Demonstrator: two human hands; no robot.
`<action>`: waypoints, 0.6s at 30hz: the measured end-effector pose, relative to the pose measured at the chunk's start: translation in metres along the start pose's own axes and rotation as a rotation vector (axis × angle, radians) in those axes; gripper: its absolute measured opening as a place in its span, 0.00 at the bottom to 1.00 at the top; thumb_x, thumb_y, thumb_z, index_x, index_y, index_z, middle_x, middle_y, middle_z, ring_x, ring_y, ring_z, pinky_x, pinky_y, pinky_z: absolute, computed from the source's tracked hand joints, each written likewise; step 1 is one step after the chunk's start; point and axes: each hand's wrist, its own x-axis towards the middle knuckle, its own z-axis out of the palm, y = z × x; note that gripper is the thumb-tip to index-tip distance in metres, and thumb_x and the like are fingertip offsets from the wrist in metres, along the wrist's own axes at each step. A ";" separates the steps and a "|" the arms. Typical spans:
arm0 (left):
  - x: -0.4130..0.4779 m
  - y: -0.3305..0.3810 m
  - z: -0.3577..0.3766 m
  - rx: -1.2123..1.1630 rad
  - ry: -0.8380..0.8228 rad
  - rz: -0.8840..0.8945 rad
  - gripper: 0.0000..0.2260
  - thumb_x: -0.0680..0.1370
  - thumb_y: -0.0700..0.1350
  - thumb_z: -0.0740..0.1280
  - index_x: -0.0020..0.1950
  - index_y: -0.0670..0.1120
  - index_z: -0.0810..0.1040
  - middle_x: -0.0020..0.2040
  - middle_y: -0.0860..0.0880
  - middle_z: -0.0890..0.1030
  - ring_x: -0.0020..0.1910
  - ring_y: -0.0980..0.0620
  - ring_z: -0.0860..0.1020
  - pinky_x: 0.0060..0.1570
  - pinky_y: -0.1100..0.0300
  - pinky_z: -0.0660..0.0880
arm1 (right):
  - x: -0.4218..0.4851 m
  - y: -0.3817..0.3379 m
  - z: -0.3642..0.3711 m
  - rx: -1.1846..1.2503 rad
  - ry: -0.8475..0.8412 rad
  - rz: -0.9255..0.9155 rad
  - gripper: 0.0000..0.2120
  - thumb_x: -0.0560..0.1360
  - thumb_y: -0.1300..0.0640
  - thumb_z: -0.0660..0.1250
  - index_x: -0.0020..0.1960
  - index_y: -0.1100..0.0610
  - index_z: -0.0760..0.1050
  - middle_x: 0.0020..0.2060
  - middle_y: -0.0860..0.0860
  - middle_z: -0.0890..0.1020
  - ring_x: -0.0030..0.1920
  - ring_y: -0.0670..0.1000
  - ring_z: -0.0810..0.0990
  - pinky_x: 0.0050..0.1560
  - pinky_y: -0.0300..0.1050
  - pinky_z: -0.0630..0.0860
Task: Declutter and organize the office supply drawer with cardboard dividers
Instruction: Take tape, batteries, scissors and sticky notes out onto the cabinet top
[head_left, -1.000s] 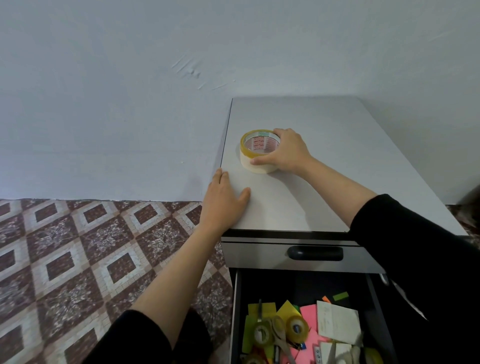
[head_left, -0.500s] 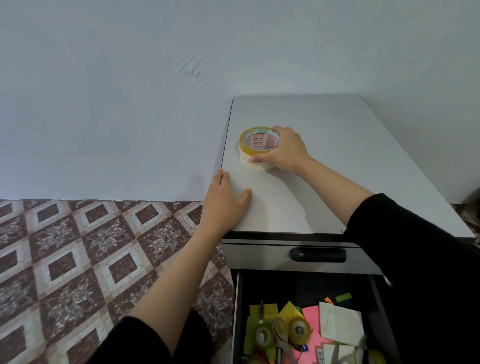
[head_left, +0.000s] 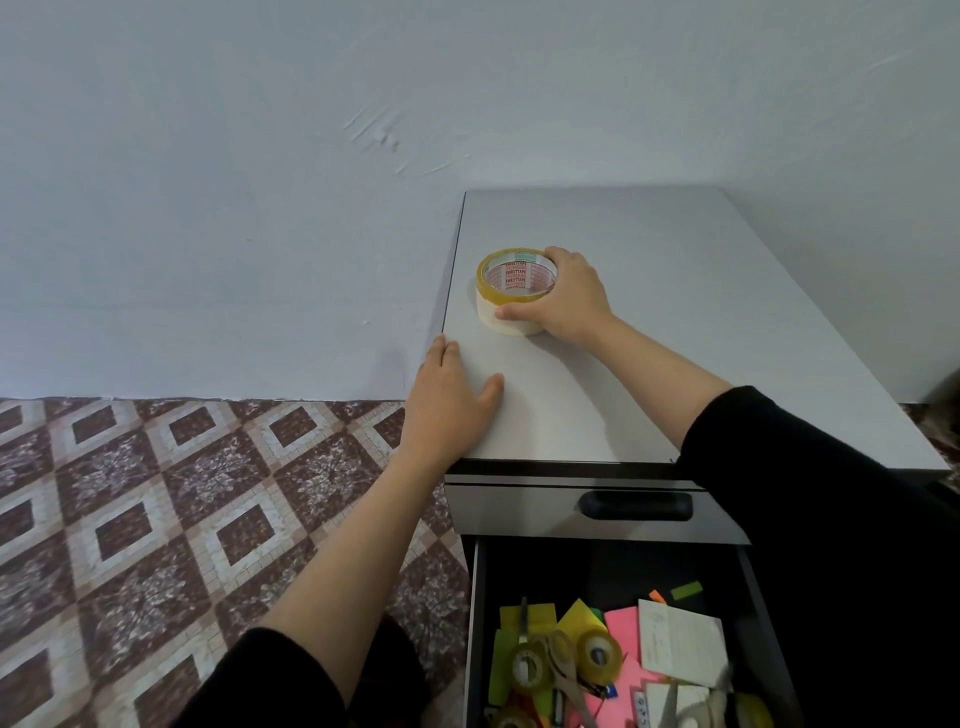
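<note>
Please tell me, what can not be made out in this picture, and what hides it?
Head view, drawer: the bottom edge cuts off its near end.
Head view, cabinet: the black sleeve hides the right part of its front.
Head view, tape roll: the right hand covers its right side.
Head view, white notepad: print too small to read.

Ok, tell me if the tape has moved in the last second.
No. The tape stays put beside the left edge of the cabinet, held by the right hand.
</note>
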 end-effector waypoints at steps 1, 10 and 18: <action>0.000 0.000 0.000 -0.001 0.001 -0.001 0.31 0.79 0.53 0.59 0.75 0.39 0.53 0.77 0.43 0.53 0.75 0.49 0.53 0.71 0.59 0.52 | -0.003 0.000 -0.001 0.032 -0.011 0.009 0.49 0.60 0.45 0.79 0.73 0.58 0.59 0.66 0.54 0.69 0.66 0.53 0.68 0.61 0.43 0.65; -0.022 -0.003 0.002 0.047 0.037 0.125 0.24 0.80 0.49 0.59 0.73 0.40 0.62 0.74 0.44 0.61 0.74 0.46 0.56 0.72 0.57 0.50 | -0.078 0.017 -0.032 0.049 -0.011 -0.012 0.41 0.69 0.55 0.74 0.75 0.56 0.56 0.70 0.55 0.66 0.67 0.54 0.68 0.67 0.52 0.67; -0.117 -0.007 0.031 0.063 0.264 0.477 0.16 0.76 0.46 0.61 0.58 0.40 0.79 0.60 0.43 0.79 0.63 0.43 0.73 0.69 0.49 0.61 | -0.200 0.051 -0.050 0.079 0.082 -0.184 0.04 0.72 0.66 0.67 0.42 0.62 0.81 0.27 0.45 0.75 0.29 0.39 0.74 0.35 0.27 0.68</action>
